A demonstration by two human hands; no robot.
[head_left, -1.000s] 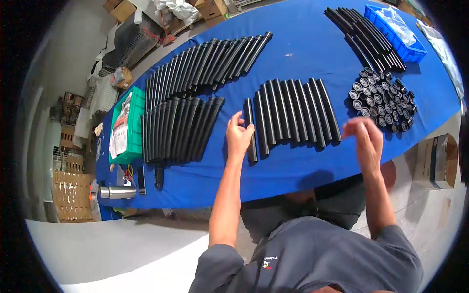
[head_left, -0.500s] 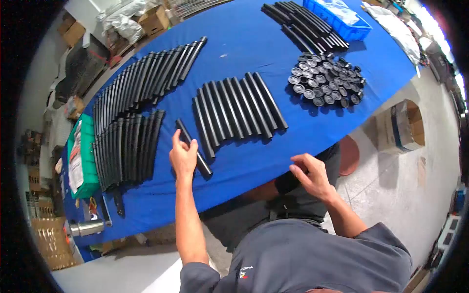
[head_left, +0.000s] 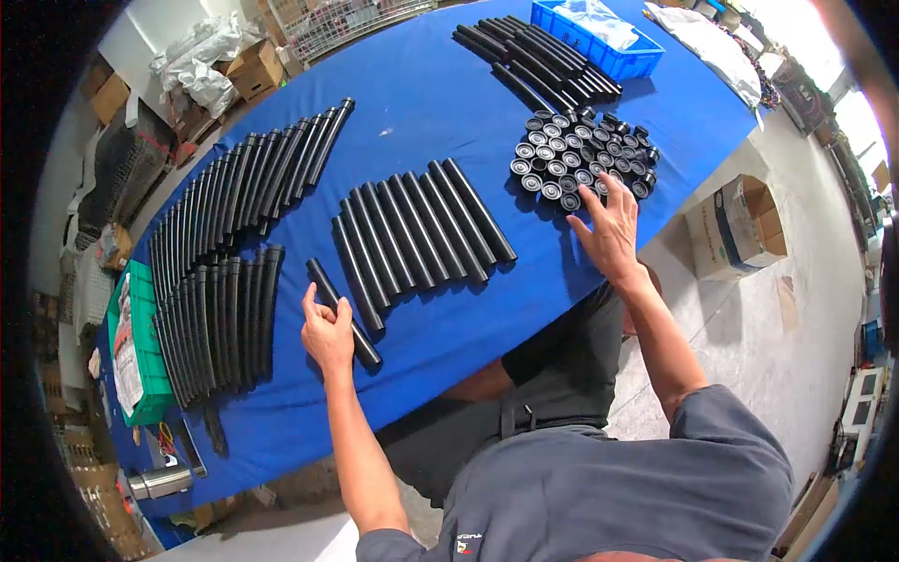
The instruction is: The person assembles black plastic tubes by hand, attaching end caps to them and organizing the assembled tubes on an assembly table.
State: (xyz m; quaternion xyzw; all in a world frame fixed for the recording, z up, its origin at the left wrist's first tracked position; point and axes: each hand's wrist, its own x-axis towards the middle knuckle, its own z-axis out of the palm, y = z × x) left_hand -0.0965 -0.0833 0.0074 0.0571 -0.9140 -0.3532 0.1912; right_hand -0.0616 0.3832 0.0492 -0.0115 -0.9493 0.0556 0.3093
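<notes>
A single black tube [head_left: 361, 345] lies slanted on the blue cloth, apart from the row of tubes. My left hand [head_left: 328, 337] is closed around its middle, index finger on one side and thumb on the other. At the table's right, my right hand [head_left: 611, 234] reaches over the near edge of a cluster of round black caps [head_left: 551, 150]. Its fingers are spread, with the fingertips right at the closest caps. Between the hands, a row of straight black tubes [head_left: 421, 225] lies side by side.
Capped black tubes [head_left: 248, 178] fan out at the left, beside a green bin [head_left: 159, 375]. More black tubes [head_left: 534, 61] lie at the back near a blue crate [head_left: 637, 64]. A metal cylinder [head_left: 161, 482] stands at the near left corner. On the floor is a cardboard box [head_left: 721, 239].
My right hand has moved from beside the body, forward over the table to the caps, and its fingers have spread. My left hand stays at the single tube. The view has shifted slightly.
</notes>
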